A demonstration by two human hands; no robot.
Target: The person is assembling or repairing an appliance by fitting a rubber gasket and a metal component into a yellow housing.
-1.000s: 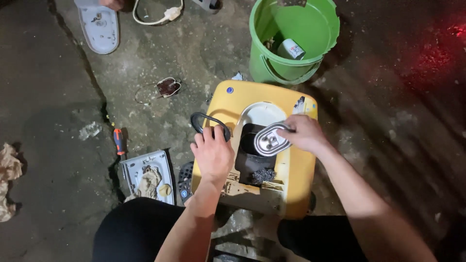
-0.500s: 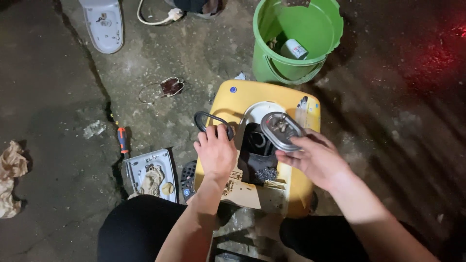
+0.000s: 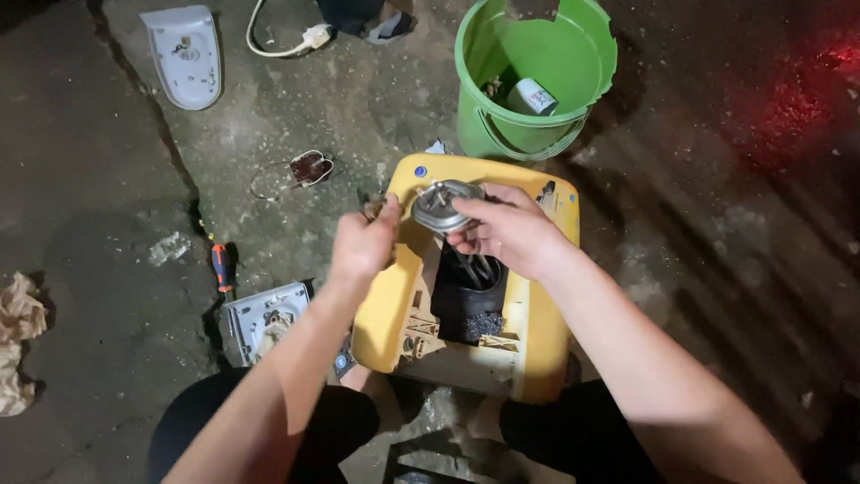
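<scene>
- a round metal disc (image 3: 441, 206) with small terminals on top is held above the far end of a yellow casing (image 3: 548, 309), lifted clear of the dark opening (image 3: 468, 287) below it.
- the right hand (image 3: 506, 231) grasps the disc by its right edge, fingers curled around the rim and thumb on top.
- the left hand (image 3: 363, 244) sits just left of the disc, fingers bent and pinched near its left edge; whether it actually grips the disc or a small part beside it cannot be told.
- the casing lies on the concrete floor (image 3: 107, 215) between the person's knees, its open inside facing up, with beige plastic ribs at the near end and dark grit in the opening.
- just left of the casing, near the person, lies a grey square cover (image 3: 260, 315) with something pale in it.
- a screwdriver (image 3: 220, 266) with a red and black handle lies left of that cover, beside a crack in the floor.
- farther off, left of the casing's far end, lies a small dark part with thin wires (image 3: 305, 168).
- a green bucket (image 3: 573, 63) with a broken rim stands just beyond the casing; a small white and grey cylinder (image 3: 532, 97) lies inside it.
- at the far left lies a white plastic panel (image 3: 184, 56), and right of it a white cable with a plug (image 3: 300, 40).
- a crumpled rag (image 3: 18, 336) lies at the left edge.
</scene>
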